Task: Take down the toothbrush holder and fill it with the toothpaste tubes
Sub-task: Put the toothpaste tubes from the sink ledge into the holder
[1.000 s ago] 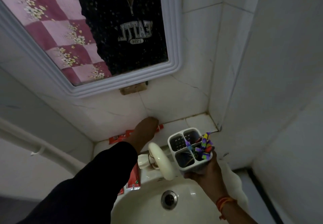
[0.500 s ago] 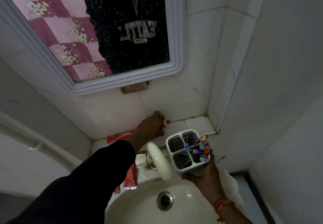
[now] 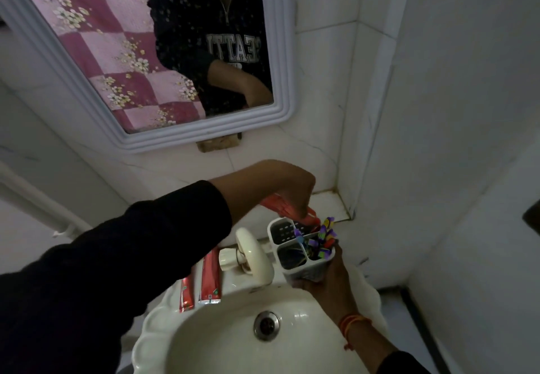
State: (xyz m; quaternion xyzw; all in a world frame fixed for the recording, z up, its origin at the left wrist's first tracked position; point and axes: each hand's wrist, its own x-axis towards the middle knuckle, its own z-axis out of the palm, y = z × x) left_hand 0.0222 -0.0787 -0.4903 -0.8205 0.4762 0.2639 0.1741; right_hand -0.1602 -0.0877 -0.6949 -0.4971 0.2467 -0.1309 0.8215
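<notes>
Toothpaste tube (image 3: 285, 208) pinched in left hand (image 3: 287, 191) fingers, tip over toothbrush holder (image 3: 301, 249) gripped from below by right hand (image 3: 327, 280).

My left hand (image 3: 287, 191) reaches forward, fingers pinched shut, dark sleeve at the forearm; my right hand (image 3: 327, 281) cups upward, closed.

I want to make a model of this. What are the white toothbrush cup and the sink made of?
The toothbrush holder looks like matte white plastic: thin divider walls and small moulded drain holes in one compartment. The sink looks like glazed ceramic, cream and glossy, with soft reflections and a scalloped rim; it could be another glazed material.
</notes>
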